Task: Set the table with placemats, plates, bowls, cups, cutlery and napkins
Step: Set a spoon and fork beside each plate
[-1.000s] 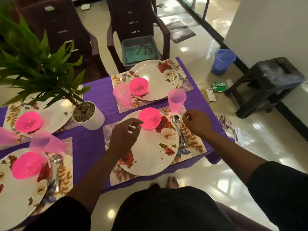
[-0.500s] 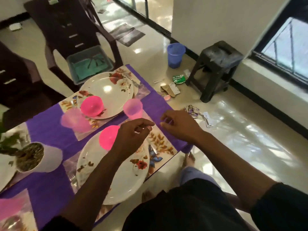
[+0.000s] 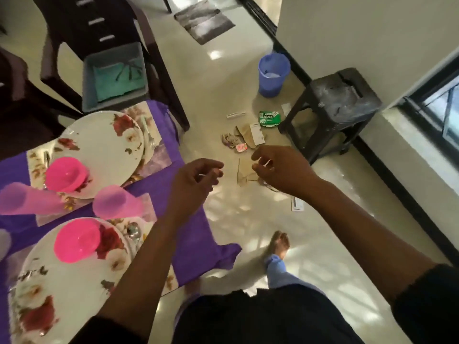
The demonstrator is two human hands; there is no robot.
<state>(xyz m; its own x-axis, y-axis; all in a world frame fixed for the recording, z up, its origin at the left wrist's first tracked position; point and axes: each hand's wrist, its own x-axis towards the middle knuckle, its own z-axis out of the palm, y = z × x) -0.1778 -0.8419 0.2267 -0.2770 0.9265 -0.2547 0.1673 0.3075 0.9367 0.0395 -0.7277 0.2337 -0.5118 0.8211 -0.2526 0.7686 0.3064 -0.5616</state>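
Two places show on the purple tablecloth [image 3: 191, 234]. The near one has a floral plate [image 3: 74, 294] with a pink bowl [image 3: 77, 242] on it, a pink cup [image 3: 116, 204], a spoon [image 3: 134, 232] and a placemat [image 3: 150, 206]. The far one has a floral plate [image 3: 104, 145], a pink bowl [image 3: 65, 173], a pink cup [image 3: 22, 199] and a placemat [image 3: 160, 155]. My left hand [image 3: 196, 180] hovers over the table's right edge, fingers loosely curled, with nothing visible in it. Out over the floor, my right hand [image 3: 278, 167] is also loosely curled and empty.
A grey tub [image 3: 87, 78] with a green cloth and cutlery sits on a dark chair [image 3: 99, 23] behind the table. On the floor lie paper litter [image 3: 248, 140], a blue bucket [image 3: 273, 73] and a dark stool [image 3: 332, 105]. My foot [image 3: 279, 244] is beside the table corner.
The view has swung right, off the table toward the floor. Both hands have left the near plate and spoon and risen past the table's edge, moving apart.
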